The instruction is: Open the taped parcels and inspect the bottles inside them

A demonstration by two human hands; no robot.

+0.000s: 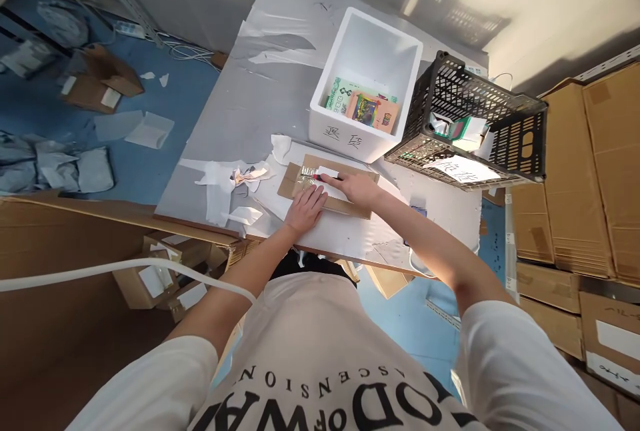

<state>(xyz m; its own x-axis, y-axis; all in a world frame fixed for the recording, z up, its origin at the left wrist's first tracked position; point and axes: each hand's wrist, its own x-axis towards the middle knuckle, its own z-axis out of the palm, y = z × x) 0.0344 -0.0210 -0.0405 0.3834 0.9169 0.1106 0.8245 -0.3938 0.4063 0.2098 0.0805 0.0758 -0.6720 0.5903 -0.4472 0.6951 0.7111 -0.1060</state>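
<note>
Parcel: flat brown cardboard parcel (pixel 327 188) lies on the surface (pixel 260 104), near its front edge, just in front of the foam box (pixel 367 78). Clear tape and a white label show on its top.
Left hand: left hand (pixel 305 208) lies flat, palm down, fingers spread and extended, on the parcel's near left part. It pins the parcel rather than gripping it.
Right hand: right hand (pixel 355 186) rests on the parcel's right part, fingers curled around a small dark tool with a red tip, a pen or cutter (pixel 327 178); which one cannot be told. The tip sits at the label.
Step, judged: working along the taped top with the tool while the other hand steadies.
Doing it well: keep the flat hand's weight on and behind the tool's line, out of its path; short strokes, so the parcel does not skid on the smooth surface.
Edges: the surface's front edge lies just behind the left wrist; a hard push toward the body could slide the parcel off.
Far side: foam box close beyond the parcel; black crate (pixel 470 118) to the right of it, tilted and overhanging the parcel's far right corner region.
Open room: left of the parcel only torn paper scraps (pixel 235 181); beyond them the surface is bare, the best room for shifting the parcel.
Floor: boxes and wrappers on the blue floor at left; cartons (pixel 575 184) stacked at right.
</note>
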